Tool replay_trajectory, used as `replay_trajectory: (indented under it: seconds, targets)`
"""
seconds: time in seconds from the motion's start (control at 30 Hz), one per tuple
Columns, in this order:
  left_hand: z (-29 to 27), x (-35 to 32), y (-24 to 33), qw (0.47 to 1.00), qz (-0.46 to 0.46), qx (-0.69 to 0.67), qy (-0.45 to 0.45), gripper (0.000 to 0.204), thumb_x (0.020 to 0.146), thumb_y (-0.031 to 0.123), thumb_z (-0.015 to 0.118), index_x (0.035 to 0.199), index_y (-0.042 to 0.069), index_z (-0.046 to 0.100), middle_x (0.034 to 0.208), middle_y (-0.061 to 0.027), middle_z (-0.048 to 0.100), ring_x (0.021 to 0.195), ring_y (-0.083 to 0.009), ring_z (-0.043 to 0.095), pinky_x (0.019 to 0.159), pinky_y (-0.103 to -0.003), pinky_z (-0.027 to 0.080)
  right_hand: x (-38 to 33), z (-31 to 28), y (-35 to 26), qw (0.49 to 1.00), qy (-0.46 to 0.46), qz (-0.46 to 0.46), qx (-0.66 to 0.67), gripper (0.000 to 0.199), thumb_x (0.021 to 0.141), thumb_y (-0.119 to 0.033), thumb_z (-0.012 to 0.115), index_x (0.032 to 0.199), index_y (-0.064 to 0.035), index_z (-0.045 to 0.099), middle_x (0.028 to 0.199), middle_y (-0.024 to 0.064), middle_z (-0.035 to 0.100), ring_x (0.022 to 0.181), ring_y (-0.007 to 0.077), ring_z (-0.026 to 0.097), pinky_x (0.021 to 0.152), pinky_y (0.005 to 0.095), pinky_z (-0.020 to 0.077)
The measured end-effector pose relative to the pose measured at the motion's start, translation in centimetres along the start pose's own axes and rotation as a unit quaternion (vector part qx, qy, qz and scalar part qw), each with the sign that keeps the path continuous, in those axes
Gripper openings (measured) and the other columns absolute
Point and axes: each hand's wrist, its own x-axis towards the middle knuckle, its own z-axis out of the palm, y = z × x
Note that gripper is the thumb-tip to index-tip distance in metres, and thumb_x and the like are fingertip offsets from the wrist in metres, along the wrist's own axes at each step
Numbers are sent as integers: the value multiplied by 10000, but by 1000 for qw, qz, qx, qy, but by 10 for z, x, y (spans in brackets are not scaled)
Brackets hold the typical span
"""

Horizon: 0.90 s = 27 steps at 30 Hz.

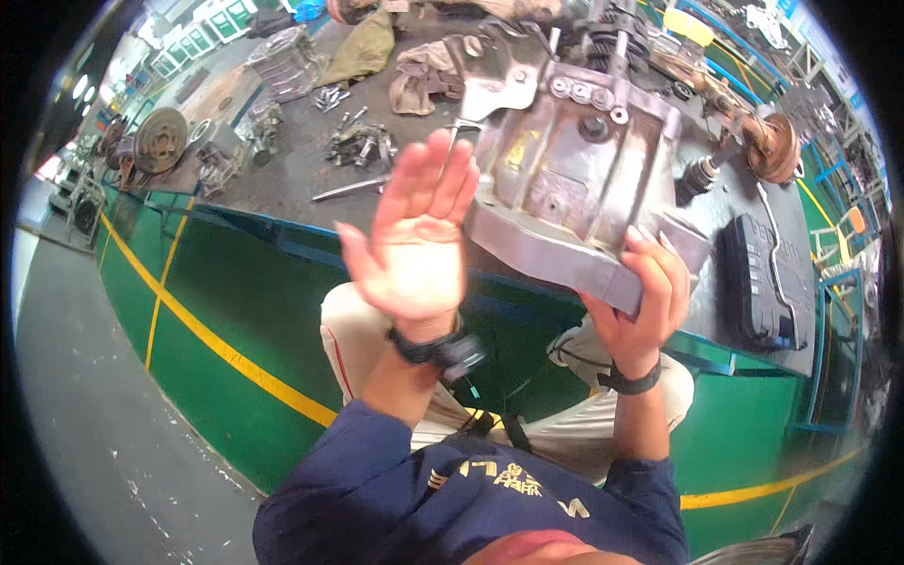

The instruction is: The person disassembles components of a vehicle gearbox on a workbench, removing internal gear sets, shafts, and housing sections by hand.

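A large grey metal gearbox housing (551,184) lies on the workbench, its wide flange toward me and overhanging the front edge. At that flange's right corner my right hand (650,292) has its fingers over the top and its thumb against the near face. My left hand (416,240) is raised beside the housing's left side, palm showing, fingers stretched and nothing in it. Close behind that hand, a metal bar (350,189) lies on the bench next to a pile of bolts (363,146). At the housing's far end, a gear shaft (617,42) stands out.
The dark workbench (282,193) has a blue front edge. Crumpled cloths (363,49) and a ribbed metal casing (285,64) lie at the back left, with a round disc (160,139) farther left. On the right are a black tool case (761,278) and a rusty axle part (772,146).
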Motion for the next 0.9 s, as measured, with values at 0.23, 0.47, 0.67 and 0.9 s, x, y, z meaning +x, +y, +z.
replay_trajectory:
  seconds: [0.23,0.47,0.67,0.9]
  targets:
    - [15,25,54,969,-132,-209,-3,692,1108,527,425,1598,41,475,1698,-175,409,1628,-390,251,1350,-578,110,-13,-4,-12,999,21,-10,-33,470,834,-345,902,1137,-75,665,1215,139,763,1141,337,742,1047,524,546]
    - [15,89,34,834,152,528,-56,426,1064,275,502,1295,-34,682,1270,-175,742,1207,-294,689,1108,-419,474,-35,-7,-22,1000,-13,-8,7,367,843,-339,865,1054,-80,713,1225,114,775,1164,317,740,1074,505,537]
    - [0,138,9,605,346,653,-295,206,922,120,577,838,23,738,783,-128,728,679,-286,704,641,-364,542,-72,-4,-22,992,-27,-112,-45,151,904,-169,792,1031,-184,712,1251,32,779,1205,293,735,1209,592,429]
    - [-3,81,11,627,293,707,-145,326,907,146,544,647,1,677,587,-72,618,480,-183,551,477,-310,401,-105,3,-26,991,-20,-126,-47,166,869,-166,807,957,-237,685,1245,-28,778,1199,239,738,1260,625,336]
